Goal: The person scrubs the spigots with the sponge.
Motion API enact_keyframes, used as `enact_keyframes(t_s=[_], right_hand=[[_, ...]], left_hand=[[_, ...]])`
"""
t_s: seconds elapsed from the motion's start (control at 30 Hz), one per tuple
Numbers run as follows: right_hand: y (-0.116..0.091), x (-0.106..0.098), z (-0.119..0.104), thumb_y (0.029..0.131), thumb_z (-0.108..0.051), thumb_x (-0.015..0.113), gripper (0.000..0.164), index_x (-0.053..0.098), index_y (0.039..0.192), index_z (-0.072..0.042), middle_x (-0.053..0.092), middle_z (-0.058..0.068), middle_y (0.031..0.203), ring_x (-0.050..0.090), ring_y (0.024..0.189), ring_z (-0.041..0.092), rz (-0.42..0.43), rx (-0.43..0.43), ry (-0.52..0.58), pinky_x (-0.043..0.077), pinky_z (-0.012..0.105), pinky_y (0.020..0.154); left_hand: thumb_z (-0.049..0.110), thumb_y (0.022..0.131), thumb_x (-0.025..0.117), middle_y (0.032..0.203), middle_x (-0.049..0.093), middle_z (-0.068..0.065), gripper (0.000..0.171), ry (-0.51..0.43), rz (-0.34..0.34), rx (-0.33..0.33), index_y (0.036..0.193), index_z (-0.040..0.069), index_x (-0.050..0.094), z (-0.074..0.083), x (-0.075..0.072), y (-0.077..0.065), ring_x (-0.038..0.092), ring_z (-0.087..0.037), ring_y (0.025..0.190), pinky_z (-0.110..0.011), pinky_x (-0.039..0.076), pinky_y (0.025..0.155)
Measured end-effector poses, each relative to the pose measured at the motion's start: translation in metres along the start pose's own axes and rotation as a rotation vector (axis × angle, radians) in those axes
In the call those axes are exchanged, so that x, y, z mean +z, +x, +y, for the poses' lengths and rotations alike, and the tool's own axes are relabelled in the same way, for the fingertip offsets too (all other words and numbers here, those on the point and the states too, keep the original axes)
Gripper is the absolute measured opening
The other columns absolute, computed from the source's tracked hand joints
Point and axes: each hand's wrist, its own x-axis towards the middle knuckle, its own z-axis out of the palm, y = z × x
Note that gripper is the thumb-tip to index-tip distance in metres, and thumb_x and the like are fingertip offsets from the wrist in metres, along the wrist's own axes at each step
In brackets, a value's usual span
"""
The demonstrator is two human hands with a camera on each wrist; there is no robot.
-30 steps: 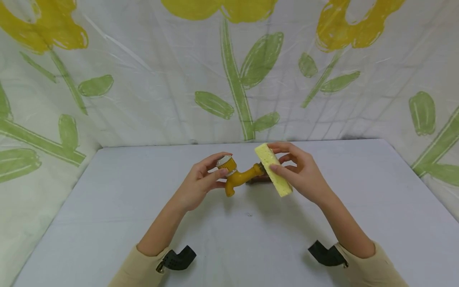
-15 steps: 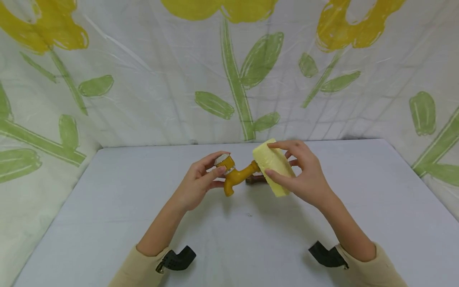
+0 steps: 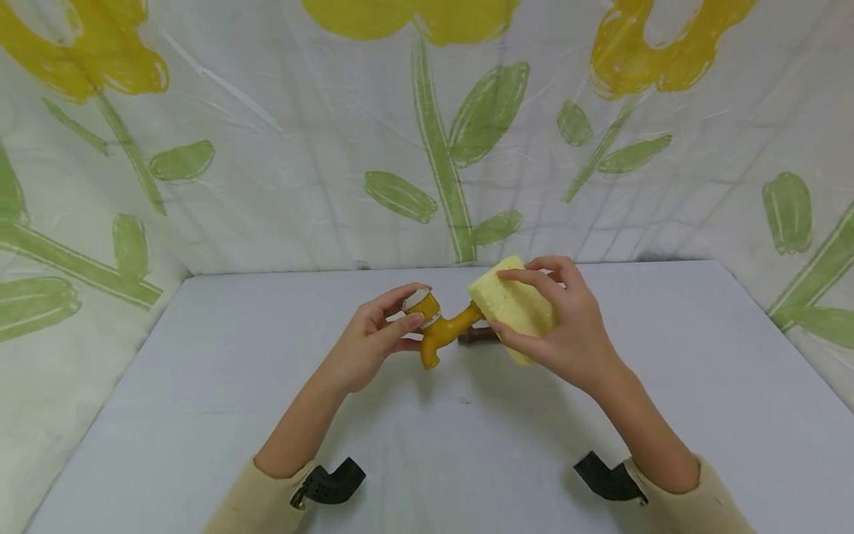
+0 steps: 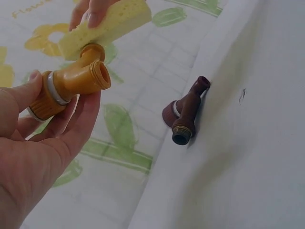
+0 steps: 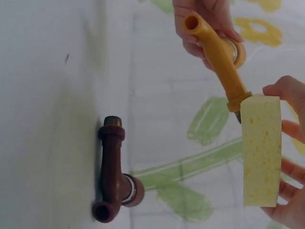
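Observation:
My left hand (image 3: 370,341) grips a yellow faucet (image 3: 448,331) by its ribbed knob, with the spout pointing down. In my right hand (image 3: 574,326) is a pale yellow sponge (image 3: 517,304), pinched between thumb and fingers. The sponge lies against the faucet's threaded inlet end, as the right wrist view shows the faucet (image 5: 221,59) meeting the sponge (image 5: 261,152). Both things are held above the table. Behind them a dark red faucet (image 3: 477,334) lies on the table, partly hidden by the sponge in the head view but whole in the left wrist view (image 4: 188,109).
A white-covered table (image 3: 427,460) lies under the hands. Behind it hangs a white curtain (image 3: 287,148) printed with yellow flowers and green leaves, which also runs along both sides. Black wrist-worn devices (image 3: 333,480) sit at both sleeves.
The sponge has turned in my right hand, so its broad face now shows instead of its narrow edge. The right fingers have moved over it. The left hand and yellow faucet have barely moved.

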Motion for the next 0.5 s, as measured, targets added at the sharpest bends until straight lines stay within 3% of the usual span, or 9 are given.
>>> enact_keyframes(t_s=[0.5], right_hand=[[0.0005,-0.0007,-0.0003,0.072,-0.012,0.096,0.057,0.074,0.124,-0.009,0.055,0.023,0.124,0.054,0.107,0.034,0.032,-0.009,-0.038,0.055,0.043,0.076]], left_hand=[[0.005,0.109,0.055,0.123,0.062,-0.006,0.044,-0.016,-0.033,0.014,0.15,-0.009,0.046,0.0001,0.0016,0.0001,0.07,-0.015,0.103,-0.037,0.065,0.089]])
